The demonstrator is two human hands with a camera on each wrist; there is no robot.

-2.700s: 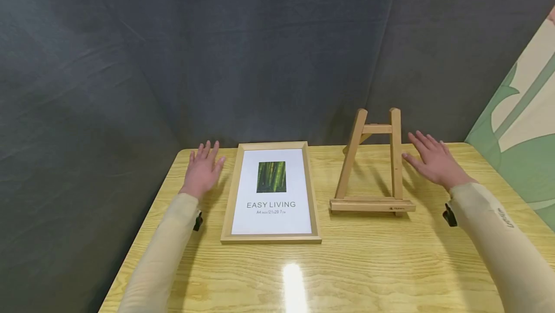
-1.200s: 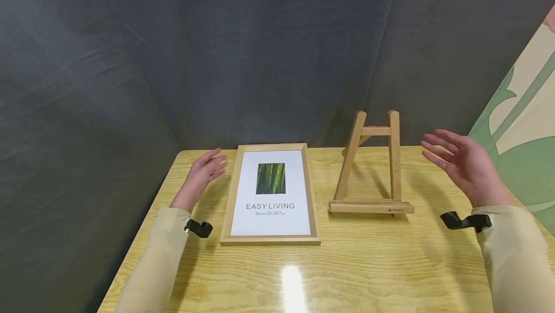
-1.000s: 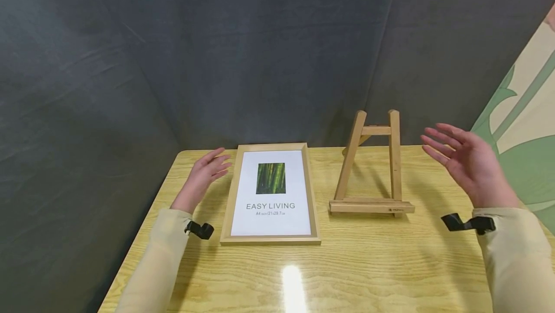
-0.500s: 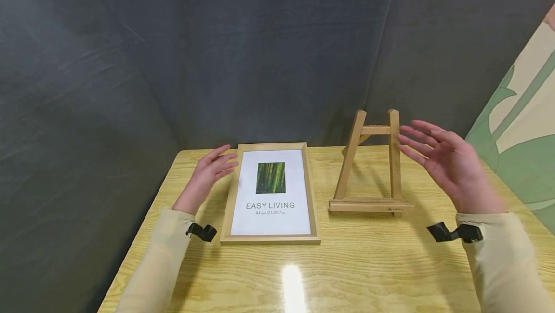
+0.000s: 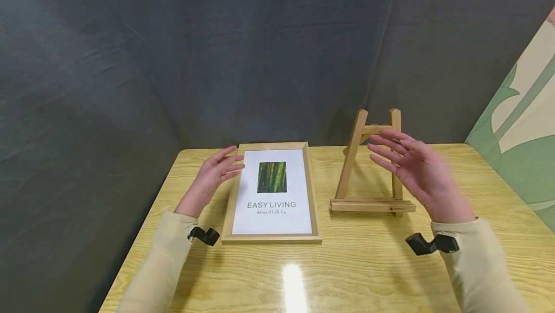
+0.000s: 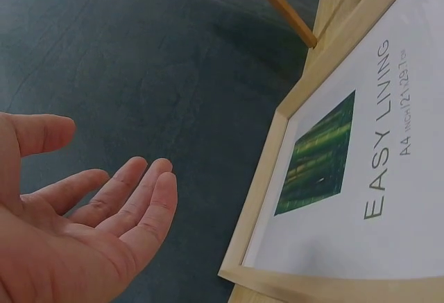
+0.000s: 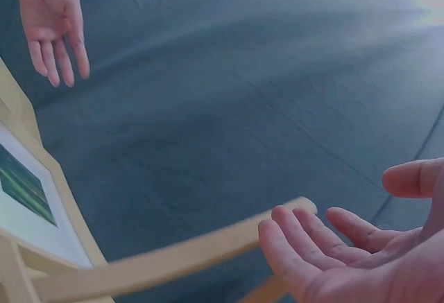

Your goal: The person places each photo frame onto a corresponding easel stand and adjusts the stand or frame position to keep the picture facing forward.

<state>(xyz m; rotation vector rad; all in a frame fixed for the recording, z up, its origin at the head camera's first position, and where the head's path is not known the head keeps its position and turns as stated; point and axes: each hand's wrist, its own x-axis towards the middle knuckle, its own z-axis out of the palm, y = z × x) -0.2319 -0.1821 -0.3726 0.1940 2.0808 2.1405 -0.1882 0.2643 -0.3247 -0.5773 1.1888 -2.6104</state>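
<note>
Two hands hover: right partly hides easel; left, picture frame.

The left grip hovers beside a picture frame, with what may be an easel leg beyond.

I take this for a screened-off recording corner: dark grey cloth hangs behind and to the left of the wood-grain bench, a leaf-patterned surface stands at right, and black wrist cameras show at both sleeves; which building, I can't tell from my end
</note>
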